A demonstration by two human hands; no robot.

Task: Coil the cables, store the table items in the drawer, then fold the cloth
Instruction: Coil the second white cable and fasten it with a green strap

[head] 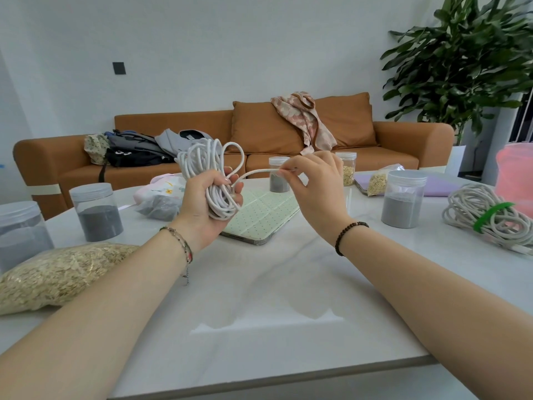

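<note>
Above the tabletop (pixel 259 284), the white cable coil (pixel 199 160) was clasped in the curled fingers of the left hand (pixel 207 200), its free end (pixel 259 172) pinched just beside them by the right hand (pixel 314 183), apparently ready for wrapping round.

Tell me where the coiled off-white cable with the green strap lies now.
In the head view, the coiled off-white cable with a green strap lies far right on the white table, beside a clear jar of grey powder.
</note>
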